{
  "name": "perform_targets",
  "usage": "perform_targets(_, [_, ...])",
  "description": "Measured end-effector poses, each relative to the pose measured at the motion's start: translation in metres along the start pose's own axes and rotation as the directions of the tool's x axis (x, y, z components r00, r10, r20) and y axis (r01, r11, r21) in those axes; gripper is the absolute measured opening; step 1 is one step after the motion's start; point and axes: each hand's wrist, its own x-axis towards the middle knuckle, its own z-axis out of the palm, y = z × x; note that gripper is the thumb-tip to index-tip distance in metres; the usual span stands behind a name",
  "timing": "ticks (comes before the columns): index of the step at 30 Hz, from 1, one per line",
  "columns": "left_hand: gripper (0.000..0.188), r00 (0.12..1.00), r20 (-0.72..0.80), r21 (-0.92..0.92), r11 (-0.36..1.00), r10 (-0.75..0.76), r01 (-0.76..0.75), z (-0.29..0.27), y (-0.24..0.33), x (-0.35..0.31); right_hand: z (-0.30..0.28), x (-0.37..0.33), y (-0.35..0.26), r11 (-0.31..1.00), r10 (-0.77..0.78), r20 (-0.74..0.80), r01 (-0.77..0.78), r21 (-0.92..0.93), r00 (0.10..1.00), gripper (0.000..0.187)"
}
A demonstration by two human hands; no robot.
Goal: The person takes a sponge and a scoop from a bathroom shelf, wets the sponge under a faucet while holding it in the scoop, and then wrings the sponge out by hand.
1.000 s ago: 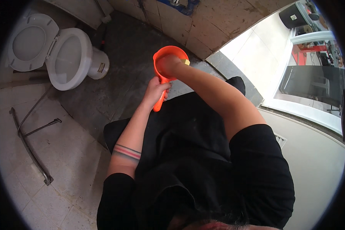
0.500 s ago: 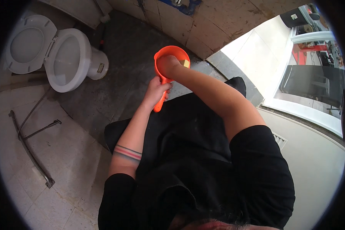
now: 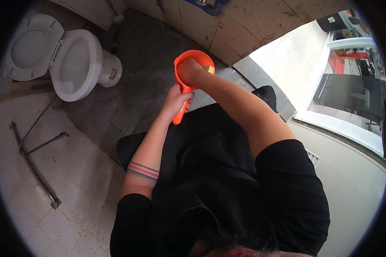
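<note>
An orange plastic water dipper (image 3: 206, 55) is held over my lap, its bowl facing up and its handle pointing back toward me. My left hand (image 3: 176, 100) is closed around the handle just below the bowl. Inside the bowl is my right hand (image 3: 189, 70), bent at the wrist, against the left part of the wall. Its fingers are hidden by the back of the hand. A pale yellow block (image 3: 209, 69), like a sponge, shows beside the right wrist; whether the hand touches it I cannot tell.
A white toilet (image 3: 77, 64) with raised lid stands at far left on dark floor tiles (image 3: 139, 55). A metal grab bar (image 3: 34, 171) is mounted on the left wall. Ahead is a stained tiled wall (image 3: 240, 34). A white-framed glass door (image 3: 343, 94) lies to the right.
The dipper and both hands have shifted very slightly right in the picture. My right hand stays inside the bowl and my left hand keeps its hold on the handle.
</note>
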Motion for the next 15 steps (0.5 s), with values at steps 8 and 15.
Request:
perform_targets(8, [0.024,1.0,-0.018,0.014,1.0,-0.006,0.007,0.005,0.0,0.006,0.009,0.0,0.008,0.981,0.134,-0.021,-0.13,0.145,0.991,0.019])
perform_targets(15, [0.024,0.997,-0.077,0.0,1.0,0.013,-0.013,-0.013,-0.008,0.005,-0.009,-0.009,0.007,0.961,0.182,0.065,-0.192,0.198,0.981,0.025])
